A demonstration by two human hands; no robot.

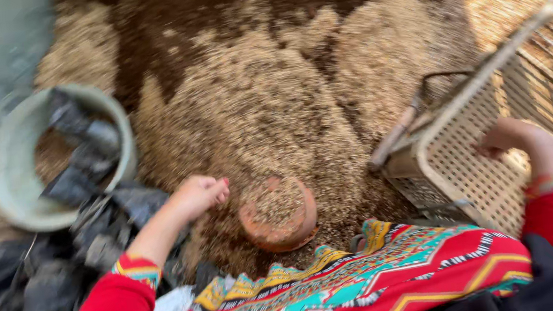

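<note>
The left hand [200, 193] is loosely curled with nothing visibly in it, hovering over the grain heap [264, 108]. The small brown bowl [278, 213], full of grain, sits on the heap just to its right. The right hand [508, 137] grips the tilted crate [458, 147], well apart from the bowl. A green basin [11, 167] lies far left.

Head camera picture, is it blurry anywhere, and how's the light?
Head view: motion blur smears the grain heap, the green basin and the tilted plastic crate; sunlight brightens the upper right, a soft shadow covers the heap's top; the left hand stays fairly readable.
</note>
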